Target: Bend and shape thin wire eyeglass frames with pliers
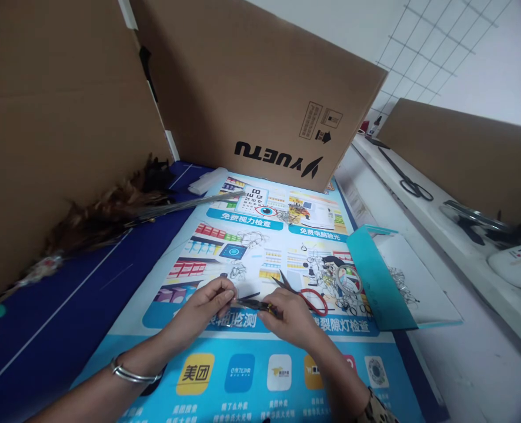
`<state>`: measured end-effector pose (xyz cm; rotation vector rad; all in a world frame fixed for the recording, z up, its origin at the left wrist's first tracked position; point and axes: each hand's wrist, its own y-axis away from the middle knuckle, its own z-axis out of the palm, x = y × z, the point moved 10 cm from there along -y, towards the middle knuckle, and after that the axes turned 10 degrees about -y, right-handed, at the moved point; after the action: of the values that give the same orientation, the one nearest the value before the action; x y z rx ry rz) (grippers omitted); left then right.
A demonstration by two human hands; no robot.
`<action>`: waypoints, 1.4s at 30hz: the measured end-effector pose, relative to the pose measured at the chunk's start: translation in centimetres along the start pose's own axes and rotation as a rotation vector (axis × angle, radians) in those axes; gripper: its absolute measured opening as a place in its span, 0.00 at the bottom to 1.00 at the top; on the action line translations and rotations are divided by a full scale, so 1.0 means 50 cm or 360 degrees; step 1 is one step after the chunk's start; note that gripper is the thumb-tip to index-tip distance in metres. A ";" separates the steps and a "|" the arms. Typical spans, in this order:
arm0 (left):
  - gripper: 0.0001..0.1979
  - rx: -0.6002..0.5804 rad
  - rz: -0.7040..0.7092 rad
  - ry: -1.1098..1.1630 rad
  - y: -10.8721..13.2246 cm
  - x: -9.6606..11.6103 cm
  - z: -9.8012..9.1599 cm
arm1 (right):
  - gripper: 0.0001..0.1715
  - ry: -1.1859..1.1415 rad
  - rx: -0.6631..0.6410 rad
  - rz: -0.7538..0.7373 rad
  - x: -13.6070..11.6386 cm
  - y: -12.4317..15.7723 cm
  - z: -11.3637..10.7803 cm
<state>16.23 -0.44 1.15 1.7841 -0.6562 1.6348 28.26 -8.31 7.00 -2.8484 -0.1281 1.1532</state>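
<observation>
My left hand is closed in a pinch on a thin wire; its exact shape is too fine to make out. My right hand grips a pair of pliers, whose dark jaws point left and meet the work at my left fingertips. Just beyond my right hand lie scissors with red handles and dark blades. A tangled heap of wire and small black parts sits to their right, with a round ring in it. Smaller wire bits lie behind my left hand.
A printed mat covers the blue table. Tall cardboard panels stand at the back and left. Brown feathers and long stems lie at left. An opened teal box holds wire at right, beside a ledge with black scissors.
</observation>
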 end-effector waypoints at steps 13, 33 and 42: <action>0.09 -0.0046 0.0045 0.0040 0.002 0.002 0.001 | 0.07 0.0084 -0.0002 -0.0058 -0.007 -0.001 0.002; 0.10 -0.0006 0.0090 -0.0127 0.004 0.003 -0.006 | 0.10 0.0116 -0.0092 -0.0024 -0.004 0.001 0.017; 0.10 0.0035 0.0135 -0.0174 0.002 0.013 -0.010 | 0.11 0.0127 -0.0071 0.0024 0.005 0.001 0.021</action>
<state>15.89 -0.11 1.83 1.8955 -0.7753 1.6139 27.73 -8.28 6.09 -2.9343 -0.1300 1.0504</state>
